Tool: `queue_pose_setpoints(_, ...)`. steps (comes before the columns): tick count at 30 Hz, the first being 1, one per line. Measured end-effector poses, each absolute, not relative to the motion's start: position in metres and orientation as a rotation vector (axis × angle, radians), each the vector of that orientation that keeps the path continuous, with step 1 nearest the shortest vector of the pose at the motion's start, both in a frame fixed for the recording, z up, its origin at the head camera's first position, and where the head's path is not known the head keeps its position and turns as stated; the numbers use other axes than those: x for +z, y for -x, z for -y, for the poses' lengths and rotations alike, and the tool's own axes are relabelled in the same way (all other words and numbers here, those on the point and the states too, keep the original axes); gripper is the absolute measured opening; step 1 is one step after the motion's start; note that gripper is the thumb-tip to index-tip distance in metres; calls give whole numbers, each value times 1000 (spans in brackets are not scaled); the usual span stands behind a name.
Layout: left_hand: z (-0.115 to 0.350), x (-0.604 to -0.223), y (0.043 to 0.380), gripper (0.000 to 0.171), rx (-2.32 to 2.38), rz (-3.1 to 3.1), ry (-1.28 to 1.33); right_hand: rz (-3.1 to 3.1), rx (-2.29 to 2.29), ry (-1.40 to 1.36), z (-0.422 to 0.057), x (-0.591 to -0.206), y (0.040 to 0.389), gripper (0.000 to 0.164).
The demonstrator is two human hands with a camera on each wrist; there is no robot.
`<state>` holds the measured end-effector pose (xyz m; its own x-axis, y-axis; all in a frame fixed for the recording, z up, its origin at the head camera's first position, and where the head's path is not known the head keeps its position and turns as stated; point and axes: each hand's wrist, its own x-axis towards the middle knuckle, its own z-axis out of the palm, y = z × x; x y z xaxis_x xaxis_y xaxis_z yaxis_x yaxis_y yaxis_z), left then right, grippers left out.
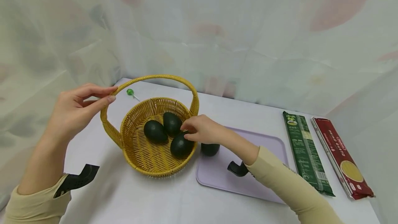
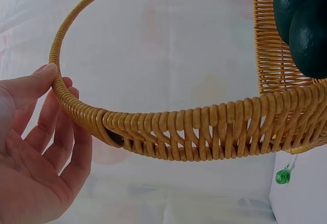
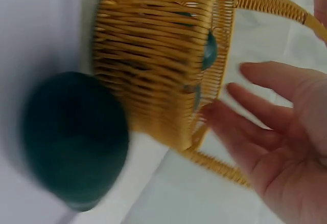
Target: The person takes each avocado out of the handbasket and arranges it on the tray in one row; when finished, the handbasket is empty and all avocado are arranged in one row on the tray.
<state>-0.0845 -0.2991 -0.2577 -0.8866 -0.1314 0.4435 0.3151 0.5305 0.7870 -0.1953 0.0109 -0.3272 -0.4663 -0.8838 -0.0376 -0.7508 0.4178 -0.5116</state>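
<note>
A yellow wicker basket [image 1: 141, 153] stands tilted slightly with its arched handle [image 1: 158, 76] up. My left hand [image 1: 76, 110] pinches the left side of that handle between thumb and fingers, as the left wrist view also shows. Inside lie three dark green avocados, one [image 1: 155, 131] at the left, one [image 1: 172, 123] at the back and one [image 1: 181, 145] at the right. Over the basket's right rim is my right hand [image 1: 205, 130], its fingers loosely spread and holding nothing in the right wrist view. Another avocado [image 1: 210, 150] sits on the lilac tray [image 1: 214, 175], below that hand.
The tray lies right of the basket, partly under my right forearm. Farther right are a green spaghetti packet [image 1: 308, 153] and a red pasta packet [image 1: 343, 156]. A green lollipop [image 1: 130, 92] lies behind the basket. A patterned curtain [image 1: 248, 44] closes off the back.
</note>
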Motion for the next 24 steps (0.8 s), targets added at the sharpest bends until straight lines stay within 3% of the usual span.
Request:
queue_pose_setpoints(10, 298, -257, 85, 21, -1332, 2315, 140, -2335, 52, 1245, 34, -321, 195, 37)
queue_pose_setpoints(24, 299, -257, 84, 20, -1328, 2324, 153, -1969, -316, 1317, 47, -332, 210, 53)
